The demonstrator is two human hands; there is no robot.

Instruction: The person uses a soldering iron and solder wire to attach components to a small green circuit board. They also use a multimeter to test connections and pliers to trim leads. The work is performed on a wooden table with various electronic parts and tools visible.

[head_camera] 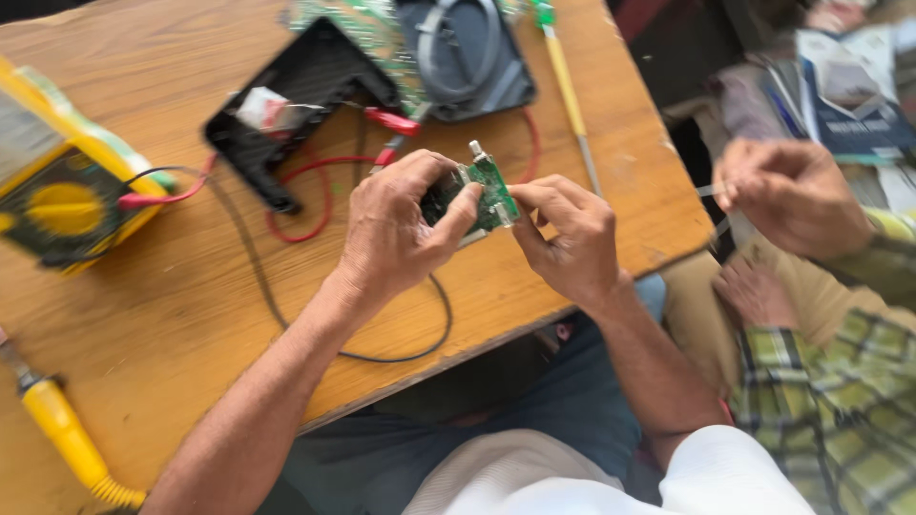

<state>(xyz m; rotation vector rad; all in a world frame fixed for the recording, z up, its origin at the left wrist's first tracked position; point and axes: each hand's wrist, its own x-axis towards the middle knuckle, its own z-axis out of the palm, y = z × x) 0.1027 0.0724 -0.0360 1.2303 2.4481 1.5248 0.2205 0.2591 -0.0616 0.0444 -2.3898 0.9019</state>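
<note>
While hands (pixel 477 234) work, wooden table (pixel 172 315), cluttered room

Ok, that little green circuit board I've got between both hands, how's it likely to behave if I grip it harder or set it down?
The green circuit board looks thin and flat, so probably stiff but light. The left hand and right hand pinch it by the edges; its raised parts and metal connector seem fragile, so squeezing harder may bend something. Being flat, it should not roll on the wooden table.
</note>
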